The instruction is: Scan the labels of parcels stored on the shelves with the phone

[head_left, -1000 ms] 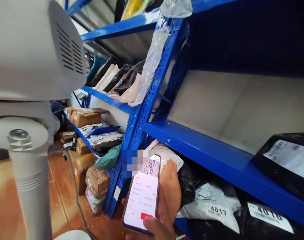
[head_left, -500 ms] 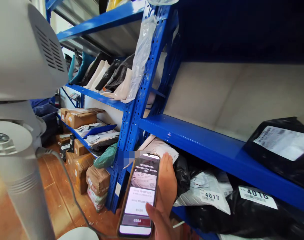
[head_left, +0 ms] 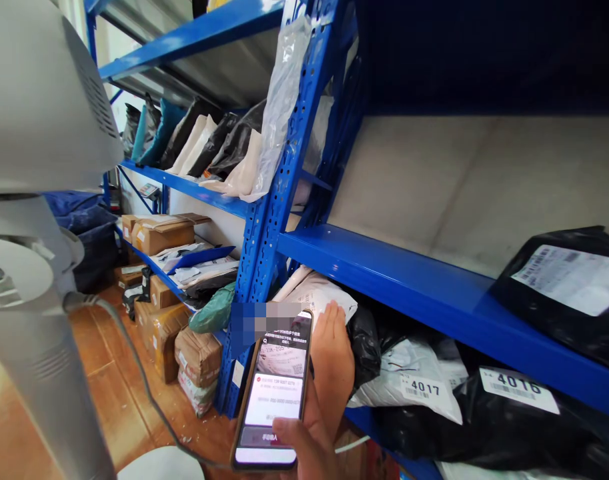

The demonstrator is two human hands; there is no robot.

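Note:
My right hand [head_left: 311,443] holds a smartphone [head_left: 271,400] upright, its thumb on the lower part of the lit screen. The screen shows a small picture of a label, lines of text and a grey bar; blurred blocks cover its top left. Behind the phone, my left hand [head_left: 333,353] lies with its fingers stretched out side by side against a pale plastic mailing bag [head_left: 317,290] on the lower shelf. Its thumb is hidden. To its right are a black bag [head_left: 367,347] and a white bag labelled 4017 [head_left: 407,383].
A blue shelf post [head_left: 269,220] stands ahead, with a blue shelf board [head_left: 384,267] to its right. Black parcels, one labelled 4016 [head_left: 519,390], lie at right. Cardboard boxes [head_left: 169,233] fill the left rack. A white stand [head_left: 44,360] with a grey cable [head_left: 134,360] is at near left.
The phone has shifted slightly left in my right hand, and its thumb has moved left and down over the screen. A red mark now shows on the screen. My left hand stays at the bag.

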